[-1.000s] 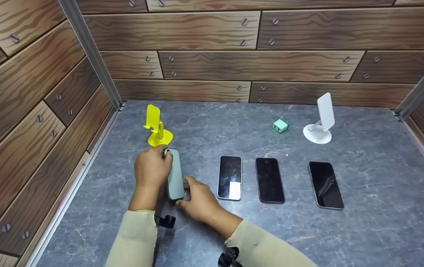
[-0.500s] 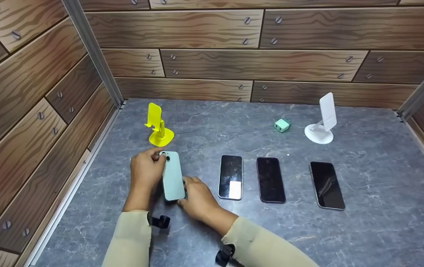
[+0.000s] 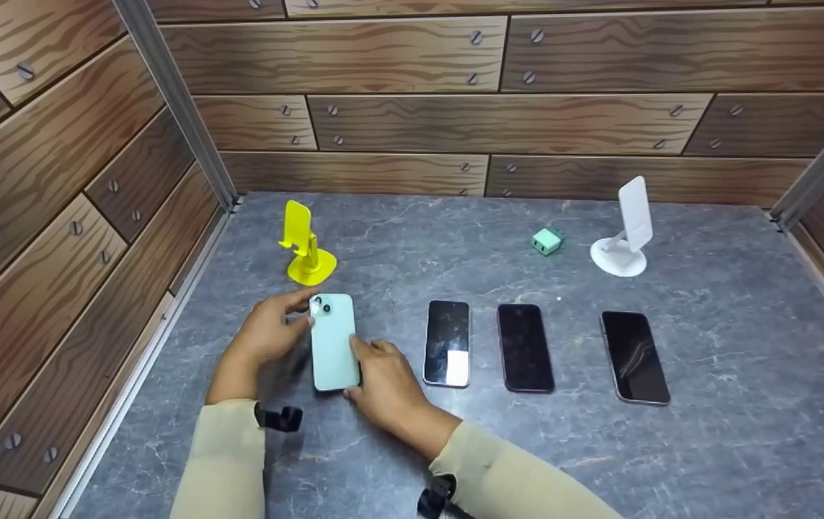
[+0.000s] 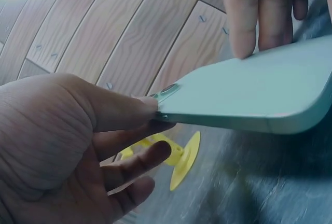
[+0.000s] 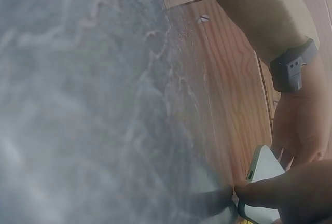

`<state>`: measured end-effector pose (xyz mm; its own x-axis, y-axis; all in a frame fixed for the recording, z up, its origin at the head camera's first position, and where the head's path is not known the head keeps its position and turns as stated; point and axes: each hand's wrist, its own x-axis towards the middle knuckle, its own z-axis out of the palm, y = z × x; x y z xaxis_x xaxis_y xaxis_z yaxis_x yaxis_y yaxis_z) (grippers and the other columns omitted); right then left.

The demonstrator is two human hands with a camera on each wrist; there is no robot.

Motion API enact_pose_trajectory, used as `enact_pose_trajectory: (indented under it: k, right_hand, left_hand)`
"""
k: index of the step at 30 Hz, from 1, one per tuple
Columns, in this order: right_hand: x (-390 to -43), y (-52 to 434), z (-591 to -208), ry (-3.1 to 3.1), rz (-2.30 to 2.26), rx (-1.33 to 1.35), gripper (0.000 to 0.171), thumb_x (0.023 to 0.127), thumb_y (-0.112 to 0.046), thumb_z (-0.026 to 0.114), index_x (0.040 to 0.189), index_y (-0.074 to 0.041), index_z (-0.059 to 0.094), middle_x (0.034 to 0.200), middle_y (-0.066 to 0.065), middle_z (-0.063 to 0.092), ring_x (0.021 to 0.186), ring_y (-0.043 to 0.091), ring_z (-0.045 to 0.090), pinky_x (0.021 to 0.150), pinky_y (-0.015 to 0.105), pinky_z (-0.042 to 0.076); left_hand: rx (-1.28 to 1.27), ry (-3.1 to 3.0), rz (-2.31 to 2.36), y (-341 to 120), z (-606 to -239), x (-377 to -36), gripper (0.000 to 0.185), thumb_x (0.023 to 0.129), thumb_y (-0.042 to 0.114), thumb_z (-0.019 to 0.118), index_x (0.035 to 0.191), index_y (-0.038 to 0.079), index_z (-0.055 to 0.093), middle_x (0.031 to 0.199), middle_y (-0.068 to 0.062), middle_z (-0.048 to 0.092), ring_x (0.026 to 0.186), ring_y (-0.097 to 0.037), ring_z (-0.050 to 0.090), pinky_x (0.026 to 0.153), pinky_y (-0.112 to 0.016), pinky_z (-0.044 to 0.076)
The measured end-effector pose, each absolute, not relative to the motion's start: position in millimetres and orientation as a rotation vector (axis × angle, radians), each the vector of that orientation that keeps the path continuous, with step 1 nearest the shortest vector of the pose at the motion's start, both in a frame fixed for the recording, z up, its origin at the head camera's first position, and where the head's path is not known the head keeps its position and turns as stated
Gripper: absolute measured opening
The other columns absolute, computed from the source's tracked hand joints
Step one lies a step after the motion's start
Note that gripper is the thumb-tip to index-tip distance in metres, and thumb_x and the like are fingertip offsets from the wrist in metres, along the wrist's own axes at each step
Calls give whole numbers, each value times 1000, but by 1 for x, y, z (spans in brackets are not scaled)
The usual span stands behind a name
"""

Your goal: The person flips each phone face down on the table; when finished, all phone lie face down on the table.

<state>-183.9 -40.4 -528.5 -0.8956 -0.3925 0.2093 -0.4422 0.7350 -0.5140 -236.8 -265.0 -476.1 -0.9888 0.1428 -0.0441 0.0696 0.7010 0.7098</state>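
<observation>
My left hand (image 3: 267, 335) pinches the camera end of the mint-green phone (image 3: 334, 341), thumb against its top corner and the other fingers (image 4: 136, 164) curled loosely underneath. My right hand (image 3: 383, 382) holds the near end, fingertips curled over the edge by the charging port. The phone sits back-up, left of centre in the head view, low over the grey table (image 3: 707, 447) or touching it, just below the yellow phone stand (image 3: 305, 245).

To do this well, I think I should keep both ends level, grip by the edges and not the lenses, and bring the glass side down gently so it does not slap the stone. I would also keep it parallel with the three dark phones (image 3: 525, 349) lying face-up in a row to its right.

Its screen is hidden from every view. Whether its underside rests on the table I cannot tell; the left wrist view suggests a gap, but it is blurred. The right wrist view is mostly smeared table, with only a corner of the phone (image 5: 262, 177) showing. The small green charger (image 3: 546, 241) and white stand (image 3: 626, 229) sit in the upper right.
</observation>
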Motion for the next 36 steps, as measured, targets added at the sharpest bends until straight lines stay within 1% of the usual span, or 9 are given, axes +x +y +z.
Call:
enact_pose_trajectory:
  k: [3,7,12,16,21,28,36]
  right_hand:
    - [-185,-40,-529,-2850,875,694,81,86,-26,95,154,0,60,141,19,73,136,38,65,115,48,54]
    - [-186,-39,-530,-2854,846,707,80,87,-28,95,154,-1,60,144,16,72,138,40,64,117,48,52]
    - [-185,-38,-530,-2839,787,730,79,86,-30,94,153,-2,62,144,13,73,139,41,63,120,49,49]
    - [-186,-38,-530,-2838,763,747,76,87,-30,93,152,-3,63,144,13,73,140,43,63,121,50,47]
    - [-186,-37,-530,-2864,747,736,75,88,-33,92,152,-6,63,144,12,73,141,44,61,122,53,46]
    - [-186,-37,-533,-2870,788,705,74,89,-35,92,153,-10,64,145,10,73,144,46,58,121,57,46]
    - [-187,-37,-533,-2870,790,712,71,91,-33,90,153,-11,64,147,8,71,148,47,55,124,58,43]
  left_hand:
    - [212,2774,1168,-268,-478,-238,57,109,8,63,164,14,51,155,-21,63,149,-45,55,122,-64,44]
    - [238,2757,1146,-270,-481,-239,59,110,8,62,167,15,47,160,-22,57,151,-45,51,124,-64,41]
    - [261,2765,1102,-273,-486,-242,60,111,10,61,168,17,45,162,-23,55,152,-46,50,125,-65,40]
    - [278,2782,1093,-276,-492,-243,60,110,10,63,167,16,46,162,-21,55,152,-46,50,126,-64,39]
    - [259,2744,1130,-278,-498,-246,59,110,9,62,167,13,45,167,-18,50,157,-43,44,129,-62,36]
    - [261,2709,1135,-279,-504,-251,59,111,10,60,168,12,43,172,-21,41,161,-44,36,131,-61,30]
    - [286,2700,1163,-279,-510,-256,58,111,8,59,167,9,44,173,-23,39,161,-45,35,132,-61,29]
